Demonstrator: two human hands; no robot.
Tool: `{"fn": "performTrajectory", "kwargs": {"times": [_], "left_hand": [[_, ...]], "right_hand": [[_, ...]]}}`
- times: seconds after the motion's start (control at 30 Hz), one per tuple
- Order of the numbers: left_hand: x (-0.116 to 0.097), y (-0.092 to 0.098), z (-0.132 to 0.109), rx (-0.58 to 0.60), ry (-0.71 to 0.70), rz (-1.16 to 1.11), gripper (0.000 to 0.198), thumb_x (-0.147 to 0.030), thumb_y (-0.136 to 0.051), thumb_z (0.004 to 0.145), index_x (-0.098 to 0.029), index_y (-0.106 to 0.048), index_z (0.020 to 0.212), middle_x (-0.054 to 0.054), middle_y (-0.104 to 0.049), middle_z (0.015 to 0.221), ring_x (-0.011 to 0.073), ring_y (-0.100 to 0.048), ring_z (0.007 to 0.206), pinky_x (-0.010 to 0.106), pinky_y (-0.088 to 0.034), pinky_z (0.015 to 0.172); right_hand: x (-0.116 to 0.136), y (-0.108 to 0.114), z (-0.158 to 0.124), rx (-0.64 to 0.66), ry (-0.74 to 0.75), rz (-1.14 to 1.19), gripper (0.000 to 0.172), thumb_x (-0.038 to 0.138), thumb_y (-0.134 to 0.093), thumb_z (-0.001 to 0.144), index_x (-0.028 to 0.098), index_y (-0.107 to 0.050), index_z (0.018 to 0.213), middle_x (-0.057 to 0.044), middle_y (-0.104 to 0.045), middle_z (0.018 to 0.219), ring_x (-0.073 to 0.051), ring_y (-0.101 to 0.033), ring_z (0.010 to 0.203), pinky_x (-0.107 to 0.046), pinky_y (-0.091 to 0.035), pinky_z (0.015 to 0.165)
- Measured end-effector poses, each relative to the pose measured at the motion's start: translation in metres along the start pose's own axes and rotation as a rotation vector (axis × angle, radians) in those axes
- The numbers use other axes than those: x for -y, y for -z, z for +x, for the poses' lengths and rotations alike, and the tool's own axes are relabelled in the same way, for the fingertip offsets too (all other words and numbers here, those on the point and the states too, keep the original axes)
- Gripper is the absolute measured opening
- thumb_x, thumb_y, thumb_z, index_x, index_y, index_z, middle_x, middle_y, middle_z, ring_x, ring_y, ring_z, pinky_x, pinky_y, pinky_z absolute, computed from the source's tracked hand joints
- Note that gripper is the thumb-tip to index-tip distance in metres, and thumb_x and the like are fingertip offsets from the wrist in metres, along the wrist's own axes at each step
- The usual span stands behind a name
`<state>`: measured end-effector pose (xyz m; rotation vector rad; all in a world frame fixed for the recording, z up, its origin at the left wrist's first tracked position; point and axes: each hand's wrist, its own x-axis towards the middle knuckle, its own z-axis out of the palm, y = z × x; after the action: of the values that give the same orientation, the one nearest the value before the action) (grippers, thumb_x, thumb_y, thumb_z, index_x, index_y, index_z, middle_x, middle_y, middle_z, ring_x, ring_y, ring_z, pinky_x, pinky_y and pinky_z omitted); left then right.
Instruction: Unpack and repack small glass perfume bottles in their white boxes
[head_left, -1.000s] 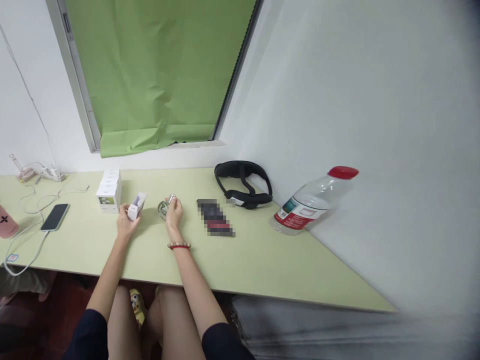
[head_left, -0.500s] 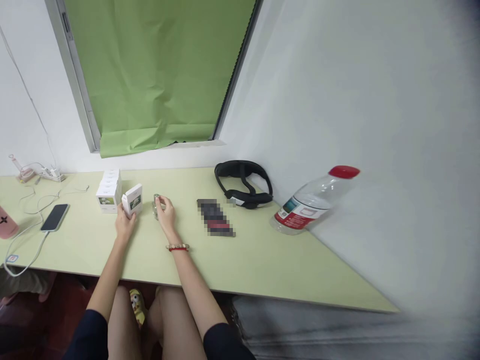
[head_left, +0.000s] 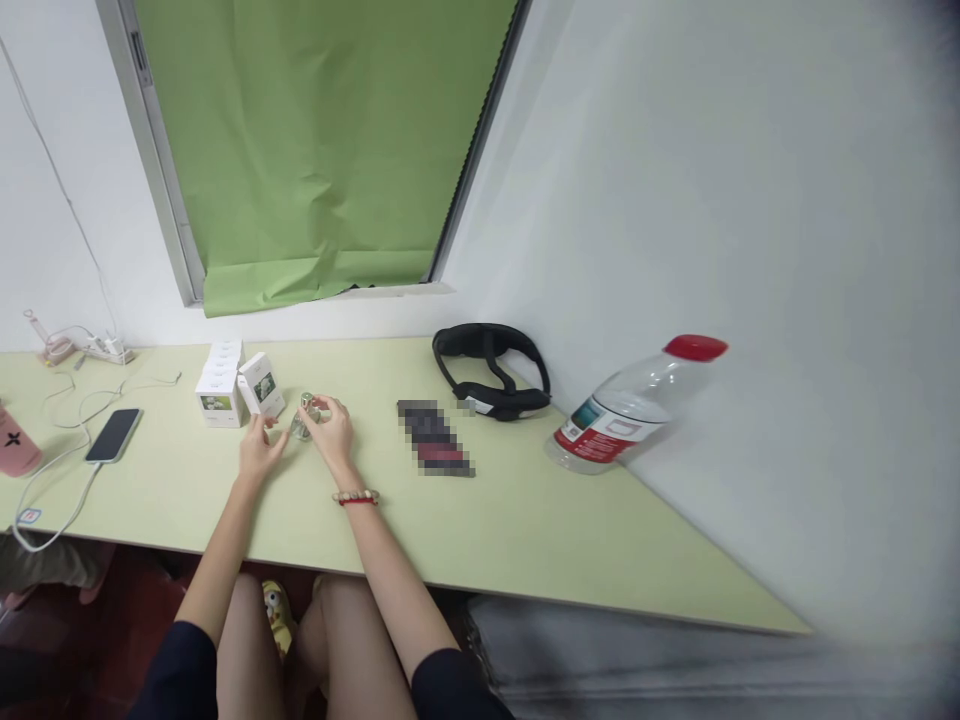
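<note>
A small clear glass bottle with a silver cap stands on the pale green table. My right hand, with a bead bracelet at the wrist, is closed round the bottle from the right. My left hand rests beside the bottle on its left, fingers apart and holding nothing. Just beyond my left hand a small white box stands upright, leaning against a row of like white boxes.
A phone on a white cable lies at the left, with a pink object at the edge. A blurred dark item, a black headband and a large water bottle against the wall lie to the right.
My left hand stood the small white box up beside the row of boxes and let it go. My right hand carried the glass bottle leftward and set it upright.
</note>
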<state>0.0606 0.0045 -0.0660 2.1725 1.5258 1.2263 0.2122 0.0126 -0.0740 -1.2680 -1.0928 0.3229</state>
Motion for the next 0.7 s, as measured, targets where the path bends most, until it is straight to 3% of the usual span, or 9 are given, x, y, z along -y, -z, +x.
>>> {"fn": "performTrajectory", "kwargs": {"times": [0.07, 0.13, 0.23, 0.37, 0.5, 0.63, 0.7], "left_hand": [[-0.002, 0.000, 0.000, 0.141, -0.015, 0.032, 0.034, -0.043, -0.066, 0.081, -0.020, -0.053, 0.102, 0.002, -0.059, 0.097, 0.0085, -0.049, 0.059, 0.026, -0.042, 0.060], [-0.002, -0.001, 0.000, 0.191, 0.013, 0.057, 0.040, -0.043, -0.070, 0.079, -0.021, -0.053, 0.108, 0.002, -0.060, 0.097, 0.0096, -0.051, 0.061, 0.026, -0.042, 0.061], [-0.002, -0.001, 0.002, 0.170, 0.054, 0.058, 0.040, -0.043, -0.067, 0.082, -0.020, -0.053, 0.112, 0.002, -0.061, 0.100, 0.0085, -0.050, 0.060, 0.025, -0.041, 0.060], [-0.005, 0.002, 0.001, 0.160, -0.005, 0.033, 0.036, -0.045, -0.062, 0.085, -0.018, -0.057, 0.108, 0.004, -0.060, 0.102, 0.0078, -0.050, 0.059, 0.025, -0.042, 0.062], [-0.009, 0.005, 0.000, 0.160, -0.014, 0.015, 0.029, -0.045, -0.054, 0.089, -0.017, -0.056, 0.087, 0.002, -0.059, 0.094, 0.0079, -0.050, 0.060, 0.025, -0.043, 0.066], [-0.010, 0.005, -0.001, 0.161, 0.014, 0.029, 0.022, -0.038, -0.049, 0.093, -0.017, -0.056, 0.092, 0.003, -0.060, 0.096, 0.0083, -0.050, 0.061, 0.025, -0.043, 0.066], [-0.010, 0.005, 0.000, 0.148, 0.033, 0.032, 0.021, -0.037, -0.051, 0.092, -0.017, -0.055, 0.096, 0.003, -0.060, 0.098, 0.0085, -0.050, 0.060, 0.025, -0.043, 0.066]], "right_hand": [[0.002, 0.000, -0.001, 0.002, -0.013, -0.018, 0.030, 0.044, -0.071, 0.073, 0.018, -0.067, 0.088, -0.006, -0.067, 0.088, -0.019, -0.058, 0.080, -0.030, -0.044, 0.073], [0.004, -0.001, -0.002, 0.018, -0.042, -0.019, 0.030, 0.045, -0.072, 0.072, 0.018, -0.065, 0.083, -0.004, -0.065, 0.080, -0.017, -0.054, 0.071, -0.028, -0.041, 0.068], [0.006, -0.003, -0.003, 0.027, -0.028, -0.003, 0.031, 0.046, -0.073, 0.070, 0.018, -0.063, 0.079, -0.003, -0.064, 0.078, -0.016, -0.053, 0.069, -0.027, -0.040, 0.066], [0.005, -0.006, -0.004, 0.045, 0.078, 0.048, 0.030, 0.047, -0.070, 0.073, 0.018, -0.062, 0.077, -0.005, -0.065, 0.081, -0.018, -0.056, 0.077, -0.031, -0.044, 0.074], [0.001, -0.009, -0.003, 0.106, 0.126, 0.144, 0.031, 0.046, -0.059, 0.083, 0.017, -0.069, 0.088, -0.009, -0.068, 0.091, -0.021, -0.061, 0.090, -0.036, -0.046, 0.088], [0.000, -0.013, -0.006, 0.154, 0.032, 0.270, 0.041, 0.044, -0.063, 0.081, 0.017, -0.066, 0.112, -0.011, -0.069, 0.105, -0.021, -0.064, 0.099, -0.036, -0.049, 0.092], [0.001, -0.015, -0.007, 0.167, -0.019, 0.306, 0.047, 0.044, -0.070, 0.075, 0.017, -0.064, 0.112, -0.011, -0.069, 0.107, -0.022, -0.064, 0.100, -0.036, -0.050, 0.091]]}}
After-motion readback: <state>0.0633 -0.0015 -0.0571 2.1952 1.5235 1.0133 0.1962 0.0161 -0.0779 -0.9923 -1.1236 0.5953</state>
